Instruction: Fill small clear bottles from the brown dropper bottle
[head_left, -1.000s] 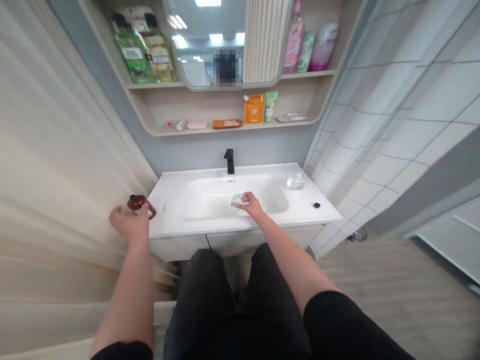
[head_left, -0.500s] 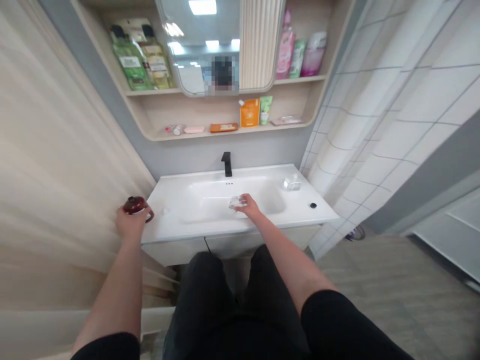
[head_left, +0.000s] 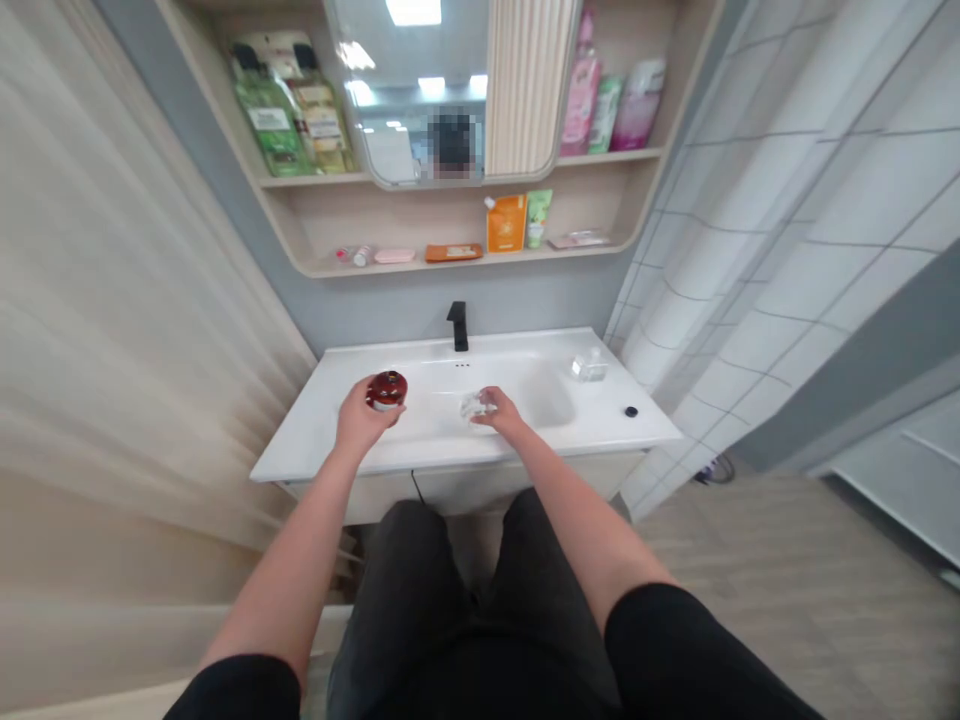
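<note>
My left hand is closed around a dark red-brown bottle with a pale label, held above the left side of the white sink. My right hand grips a small clear, glass-like container over the middle of the basin. Its exact kind is hard to make out. The two hands are apart, with the bottle left of the clear container. Behind them stands a black faucet.
A clear square bottle and a small black cap rest on the counter's right side. Above hangs a cabinet with a mirror, green bottle, pink bottle and orange pouch. Curtains hang on the left.
My left hand has carried the red-brown bottle rightward from beyond the counter's left edge to over the sink. The right hand has kept the clear container in nearly the same place.
</note>
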